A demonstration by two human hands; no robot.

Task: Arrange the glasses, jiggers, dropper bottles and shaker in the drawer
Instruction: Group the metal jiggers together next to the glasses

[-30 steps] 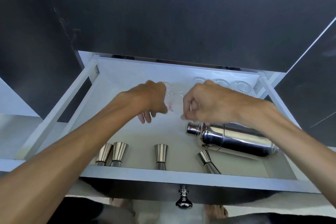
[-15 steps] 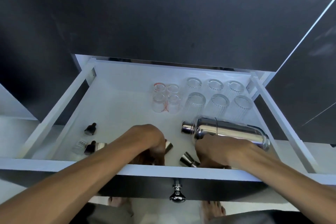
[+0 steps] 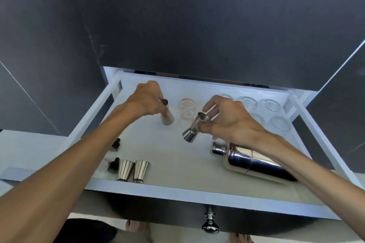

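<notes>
The white drawer [image 3: 177, 190] is pulled out below me. My left hand [image 3: 146, 98] grips a steel jigger [image 3: 167, 118] upright, left of the small red-marked glasses [image 3: 186, 104]; I cannot tell if it touches the floor. My right hand [image 3: 227, 120] pinches a second jigger [image 3: 192, 129], tilted, above the drawer floor in front of those glasses. Two more jiggers [image 3: 133, 169] stand side by side at the front left, next to two dark-capped dropper bottles [image 3: 113, 164]. The steel shaker [image 3: 252, 162] lies on its side at the front right. Several ribbed glasses [image 3: 269, 104] stand at the back right, partly hidden by my right hand.
A dark cabinet front [image 3: 197, 16] rises right behind the drawer. White side rails [image 3: 316, 130] run along both drawer sides. A metal knob [image 3: 210, 225] sticks out of the dark drawer front. Bare feet show on the floor below.
Both hands left the glasses, dropped to the drawer front and each took a jigger. They have now carried the jiggers toward the back, beside the small glasses.
</notes>
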